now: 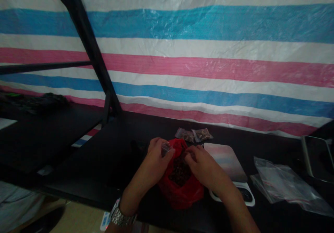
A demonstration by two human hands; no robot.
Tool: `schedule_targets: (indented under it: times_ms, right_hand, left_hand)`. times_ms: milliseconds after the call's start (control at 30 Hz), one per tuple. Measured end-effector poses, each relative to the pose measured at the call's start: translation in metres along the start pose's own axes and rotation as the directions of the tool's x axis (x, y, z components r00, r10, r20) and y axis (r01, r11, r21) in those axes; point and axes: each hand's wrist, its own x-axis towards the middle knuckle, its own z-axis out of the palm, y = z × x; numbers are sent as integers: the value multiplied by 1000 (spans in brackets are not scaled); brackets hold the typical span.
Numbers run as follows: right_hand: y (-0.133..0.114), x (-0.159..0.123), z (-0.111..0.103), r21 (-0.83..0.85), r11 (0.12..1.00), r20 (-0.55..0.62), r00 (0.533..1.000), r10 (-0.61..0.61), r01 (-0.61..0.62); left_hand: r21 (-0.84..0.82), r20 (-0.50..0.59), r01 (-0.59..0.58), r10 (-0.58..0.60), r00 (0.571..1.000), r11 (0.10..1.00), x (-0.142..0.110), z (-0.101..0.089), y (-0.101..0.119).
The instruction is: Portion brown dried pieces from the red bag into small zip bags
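My left hand (158, 156) is closed on a small clear plastic bag (166, 147) above the left rim of a red plastic bag (182, 195). The red bag stands open on the black table, with small dark brown pieces (180, 172) inside. Over its right side, my right hand (197, 161) has its fingers curled together in a pinch. Whatever lies between those fingertips is hidden. Just behind the red bag lie two small filled zip bags, a left one (185, 135) and a right one (203, 134).
Right of the red bag sits a digital scale (227, 160) with a shiny flat plate, partly behind my right forearm. Clear zip bags (284, 182) lie flat farther right, near a dark framed object (317, 156). A black metal post (90, 48) rises at the left before a striped sheet (208, 48).
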Motion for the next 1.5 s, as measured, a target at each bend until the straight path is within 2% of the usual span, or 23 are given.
schedule_targets:
  times_ms: [133, 267, 367, 467, 533, 667, 733, 800, 933, 1100, 1167, 1333, 1400, 1500]
  right_hand:
    - [2, 6, 3, 61, 998, -39, 999, 28, -26]
    - [7, 10, -3, 186, 982, -58, 997, 57, -45]
    - [8, 10, -10, 273, 960, -64, 994, 87, -67]
    - [5, 4, -18, 289, 952, -62, 991, 123, -100]
    - [-1, 0, -21, 239, 964, 1, 993, 122, -119]
    - [-10, -6, -16, 39, 987, 101, 983, 154, -159]
    - [-11, -6, -12, 10, 988, 115, 982, 152, -154]
    - [-10, -5, -9, 35, 990, 117, 984, 131, -136]
    - [-8, -4, -15, 138, 983, 60, 992, 113, -120]
    - [-11, -7, -31, 353, 933, 35, 998, 60, -69]
    - [-13, -9, -38, 387, 921, -18, 998, 57, -46]
    - [-16, -15, -49, 338, 940, -213, 976, 45, 30]
    - [-18, -17, -49, 268, 963, -237, 971, 38, 28]
    - [-21, -16, -47, 139, 990, -194, 980, 51, -24]
  left_hand:
    - [-33, 18, 57, -57, 998, 998, 3, -5, 1]
    - [-82, 41, 100, -97, 994, 992, 4, -10, 2]
    - [-98, 10, 121, -120, 993, 988, 4, -17, 5]
    - [-57, -76, 85, -89, 993, 995, 3, -26, 13]
    - [-4, -89, 25, -26, 996, 1000, -1, -27, 18]
    - [76, 55, -63, 59, 997, 995, -9, -19, 17]
    - [102, 126, -48, 35, 991, 994, -10, -14, 11]
    - [118, 153, -14, -4, 988, 993, -8, -11, 5]
    - [84, 119, 71, -81, 990, 994, -2, -16, 3]
    - [-70, 173, 214, -200, 965, 974, -2, -29, 12]
    - [-135, 186, 248, -222, 957, 959, -3, -35, 13]
    - [-276, 248, 258, -191, 950, 926, -3, -48, 13]
    - [-295, 263, 282, -206, 942, 913, -2, -52, 12]
    - [-272, 260, 301, -231, 938, 914, -2, -57, 8]
